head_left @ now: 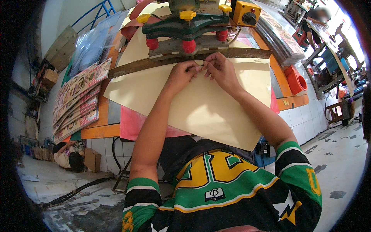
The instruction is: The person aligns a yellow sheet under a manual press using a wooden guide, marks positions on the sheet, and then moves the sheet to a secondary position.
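Observation:
My left hand (182,76) and my right hand (221,72) meet fingertip to fingertip, both closed in a pinch. A tiny dark thing shows between the fingertips, too small to name. Below them a large cream sheet (201,108) spreads over the table and hangs past its front edge toward my lap. Just beyond my fingers runs a long brown metal bar (143,65), along the sheet's far edge. Behind it stands a dark green press (185,29) with yellow knobs and red cylinders underneath.
Printed packs (77,100) lie piled at the left, beside clear plastic sheets (94,40). More stacked packs (280,38) stand at the far right, near a red plastic container (296,82). A yellow control box (245,14) sits beside the press. Other people are farther off on both sides.

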Action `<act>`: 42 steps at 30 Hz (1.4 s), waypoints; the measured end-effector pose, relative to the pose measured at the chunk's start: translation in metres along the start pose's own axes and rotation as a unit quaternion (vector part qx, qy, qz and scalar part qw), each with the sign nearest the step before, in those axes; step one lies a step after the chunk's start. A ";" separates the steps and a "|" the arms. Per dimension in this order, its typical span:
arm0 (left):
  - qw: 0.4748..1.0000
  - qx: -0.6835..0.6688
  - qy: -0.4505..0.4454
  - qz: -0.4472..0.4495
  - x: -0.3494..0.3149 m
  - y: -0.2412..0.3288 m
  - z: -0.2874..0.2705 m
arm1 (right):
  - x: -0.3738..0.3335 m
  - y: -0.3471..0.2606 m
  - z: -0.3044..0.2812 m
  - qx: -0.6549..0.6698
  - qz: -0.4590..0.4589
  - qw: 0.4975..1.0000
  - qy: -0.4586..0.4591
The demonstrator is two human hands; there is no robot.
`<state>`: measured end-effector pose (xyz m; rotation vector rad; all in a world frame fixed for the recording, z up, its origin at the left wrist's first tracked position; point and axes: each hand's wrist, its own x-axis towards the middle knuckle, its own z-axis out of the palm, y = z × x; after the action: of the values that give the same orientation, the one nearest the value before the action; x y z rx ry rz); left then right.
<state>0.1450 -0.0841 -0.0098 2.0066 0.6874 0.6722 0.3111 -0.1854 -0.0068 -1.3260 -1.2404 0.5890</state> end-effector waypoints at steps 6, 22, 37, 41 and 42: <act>1.000 -0.009 -0.019 -0.003 0.001 -0.003 0.003 | 0.011 0.012 0.000 -0.051 -0.030 0.998 0.028; 0.999 -0.007 -0.035 -0.010 0.008 -0.012 0.011 | 0.012 0.016 0.010 -0.007 -0.028 0.995 0.092; 0.969 -0.212 -0.063 -0.113 0.013 -0.020 -0.005 | 0.013 0.020 0.010 -0.066 -0.072 0.991 0.087; 0.967 -0.208 -0.057 -0.135 0.013 -0.019 -0.007 | 0.014 0.020 0.011 -0.039 -0.069 0.993 0.092; 0.966 -0.213 -0.044 -0.139 0.013 -0.018 -0.006 | 0.015 0.020 0.010 -0.035 -0.074 0.992 0.097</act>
<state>0.1459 -0.0636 -0.0197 1.5009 0.6889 0.5091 0.3131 -0.1639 -0.0229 -1.3036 -1.1957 0.3076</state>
